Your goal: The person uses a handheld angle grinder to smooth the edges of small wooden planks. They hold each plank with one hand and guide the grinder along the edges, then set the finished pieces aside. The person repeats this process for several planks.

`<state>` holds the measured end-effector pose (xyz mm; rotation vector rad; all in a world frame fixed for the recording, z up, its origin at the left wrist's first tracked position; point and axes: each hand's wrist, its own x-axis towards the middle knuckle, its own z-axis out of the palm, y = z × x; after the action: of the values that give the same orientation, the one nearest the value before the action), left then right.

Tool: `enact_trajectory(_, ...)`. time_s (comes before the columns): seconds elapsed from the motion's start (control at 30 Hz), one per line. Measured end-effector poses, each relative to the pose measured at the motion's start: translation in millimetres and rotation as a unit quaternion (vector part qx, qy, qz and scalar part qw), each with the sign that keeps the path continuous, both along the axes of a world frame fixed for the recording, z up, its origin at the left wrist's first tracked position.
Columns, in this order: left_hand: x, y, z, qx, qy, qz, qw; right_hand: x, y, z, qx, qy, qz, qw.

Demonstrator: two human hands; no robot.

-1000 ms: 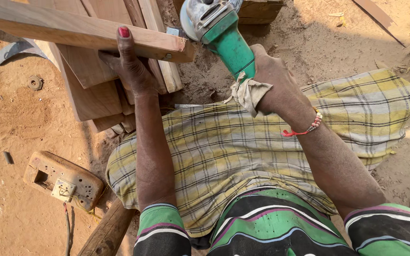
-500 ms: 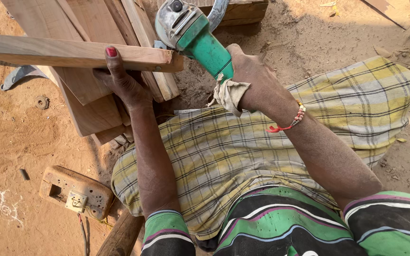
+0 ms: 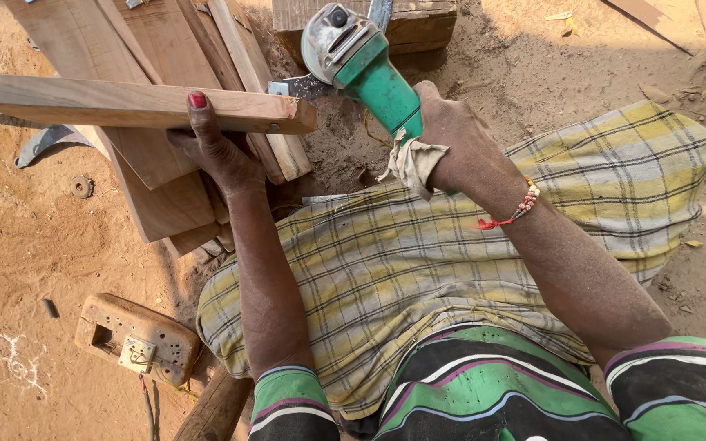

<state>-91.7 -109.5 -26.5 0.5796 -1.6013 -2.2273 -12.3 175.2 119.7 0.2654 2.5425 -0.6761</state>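
My left hand (image 3: 221,153) grips a long squared wooden batten (image 3: 124,104) from below, holding it level above a pile of planks. My right hand (image 3: 455,135) is closed around the green body of an angle grinder (image 3: 361,59), with a scrap of pale cloth (image 3: 412,163) wrapped at the grip. The grinder's grey head sits just right of the batten's cut end, a small gap between them. A bead bracelet circles my right wrist. A yellow checked cloth (image 3: 418,269) covers my lap.
Stacked planks (image 3: 157,155) lie under the batten on sandy ground. A wooden block (image 3: 418,20) stands behind the grinder. A wooden socket board (image 3: 136,339) with a wire lies at the lower left. A small metal ring (image 3: 82,187) and a grey strap (image 3: 42,140) lie at left.
The view has shifted, so batten and grinder sit lower in frame. The grinder's head has stayed close to the batten's right end. Both hands keep their hold.
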Motion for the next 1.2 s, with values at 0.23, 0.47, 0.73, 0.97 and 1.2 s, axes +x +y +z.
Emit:
enact_trajectory(0.23, 0.5, 2.8, 6.7, 0.007, 0.001, -0.01, 1.0, -17.0, 37.2, -13.0, 0.04, 0.034, -0.019, 0.998)
enact_trajectory(0.47, 3.8, 2.1, 6.1, -0.02, -0.02, -0.003, 1.0, -44.5, 70.8, -44.3, 0.065, 0.069, -0.003, 0.996)
enact_trajectory(0.73, 7.1, 2.3, 13.4, 0.005, -0.023, -0.018, 1.0, -91.8, 88.8, -82.4, 0.283, 0.05, 0.232, 0.93)
enact_trajectory(0.97, 8.1, 4.5, 14.8, 0.003, -0.038, -0.005, 0.999, -21.1, 50.8, -42.3, -0.017, 0.041, -0.013, 0.999)
enact_trajectory(1.2, 5.4, 3.4, 12.5, 0.026, -0.007, -0.019, 0.999, -1.8, 17.6, -13.2, -0.01, -0.002, -0.003, 1.0)
